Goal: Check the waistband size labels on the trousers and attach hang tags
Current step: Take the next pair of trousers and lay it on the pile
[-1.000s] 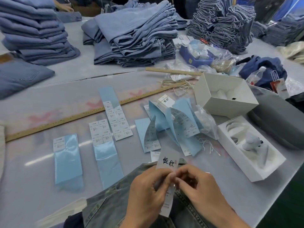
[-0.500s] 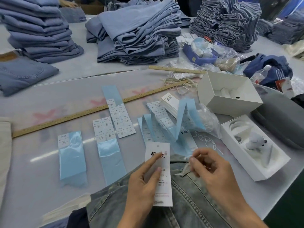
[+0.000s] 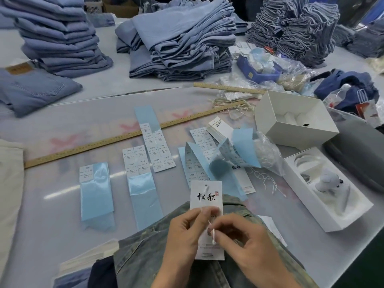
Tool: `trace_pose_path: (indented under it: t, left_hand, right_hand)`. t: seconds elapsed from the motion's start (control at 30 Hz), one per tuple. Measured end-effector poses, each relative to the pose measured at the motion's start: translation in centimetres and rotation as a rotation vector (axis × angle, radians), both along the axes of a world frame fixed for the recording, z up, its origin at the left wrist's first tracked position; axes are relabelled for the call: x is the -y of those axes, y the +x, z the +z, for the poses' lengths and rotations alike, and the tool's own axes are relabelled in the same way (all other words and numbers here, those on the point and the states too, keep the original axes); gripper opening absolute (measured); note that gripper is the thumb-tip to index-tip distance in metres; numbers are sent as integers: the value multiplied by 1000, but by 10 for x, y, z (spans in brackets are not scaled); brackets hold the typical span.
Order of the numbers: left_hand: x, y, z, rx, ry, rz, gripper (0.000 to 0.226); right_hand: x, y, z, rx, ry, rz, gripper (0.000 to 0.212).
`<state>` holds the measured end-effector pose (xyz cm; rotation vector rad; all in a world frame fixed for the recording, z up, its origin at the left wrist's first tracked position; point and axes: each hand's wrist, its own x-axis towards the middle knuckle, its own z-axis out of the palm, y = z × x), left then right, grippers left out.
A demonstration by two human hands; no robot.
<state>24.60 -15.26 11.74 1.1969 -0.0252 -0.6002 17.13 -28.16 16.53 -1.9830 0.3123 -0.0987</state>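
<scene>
**Hang tag held upright over the jeans, string end pinched**

Head view: the white rectangular card hang tag with black brush lettering (image 3: 206, 206) stood nearly upright at the near centre of the desk (image 3: 41, 204), above the faded green-blue denim trousers (image 3: 145, 250) that lay at the near edge. The left hand (image 3: 182, 235) gripped the tag's left edge, fingers curled behind the card and thumb across its front. The right hand (image 3: 243, 240) pinched a thin white string fastener (image 3: 212, 231) between thumb and forefinger, just in front of the tag's lower half. Neither hand was released.

The tag looked light and fairly stiff, likely to bend or crease if squeezed mid-face, so the edge hold seemed the sound one. The string appeared fine, limp and slippery; I judged it best taken close to its tip. The punched hole near the tag's top edge sat clear of both hands. The denim looked heavy and soft, and would probably stay put if a belt loop were lifted.

Further off lay pale blue satin backing strips with white size stickers (image 3: 143, 173), a long wooden ruler (image 3: 124, 138) and an open white cardboard box (image 3: 295, 121) at the right.

Against the frame half a second before, the tag had risen from lying flat on the trousers under a flat left palm, and the right hand had closed in from the right to meet it.
</scene>
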Motion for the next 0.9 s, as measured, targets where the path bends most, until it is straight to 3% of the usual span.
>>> trace_pose_path:
  t: [0.1, 0.2, 0.3, 0.47, 0.67, 0.83, 0.9]
  left_hand:
    - [0, -5, -2, 95, 65, 32, 20]
    - [1, -8, -1, 231, 186, 78, 16]
    - [4, -13, 4, 441, 281, 102, 14]
    - [7, -14, 5, 619, 286, 62, 20]
    - [4, -16, 5, 679, 335, 58, 22]
    - [-2, -16, 7, 550, 230, 113, 20]
    - [-6, -15, 8, 437, 200, 158, 33]
  right_hand:
    - [2, -5, 1, 57, -104, 9, 22]
    - [8, -4, 6, 187, -180, -133, 17]
    - [6, 7, 15, 115, -60, -293, 10]
    - [-6, 24, 15, 11, 14, -315, 6]
    - [-9, 33, 17, 41, 113, -335, 13]
    - [-11, 35, 22, 161, 509, -405, 7]
    - [-9, 33, 25, 191, 566, -397, 17]
